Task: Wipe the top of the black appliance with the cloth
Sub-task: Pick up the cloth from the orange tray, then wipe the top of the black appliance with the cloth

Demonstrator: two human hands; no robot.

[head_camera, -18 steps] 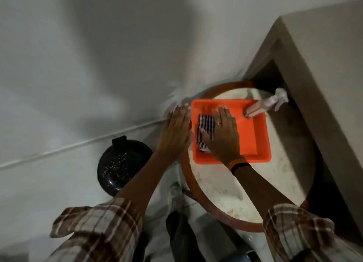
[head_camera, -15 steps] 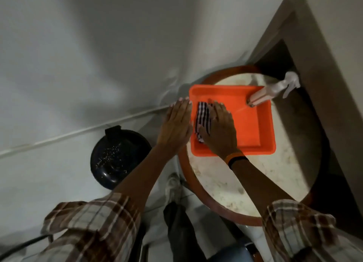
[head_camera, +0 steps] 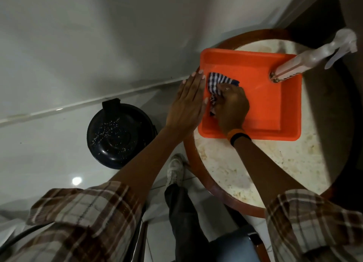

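The right hand (head_camera: 231, 106) is closed around the striped cloth (head_camera: 218, 84), bunching it inside the orange tray (head_camera: 275, 108) on the round counter (head_camera: 255, 173). The left hand (head_camera: 186, 104) lies flat with fingers straight against the tray's left rim. A spray bottle (head_camera: 312, 61) stands in the tray's far right corner. The black appliance (head_camera: 119, 134) sits on the floor, well apart to the left.

A round pale-topped table (head_camera: 255, 171) with a reddish-brown rim fills the right of the frame and bears an orange tray (head_camera: 275, 108), while the black appliance (head_camera: 119, 136) stands on the light floor (head_camera: 49, 140) at centre left.
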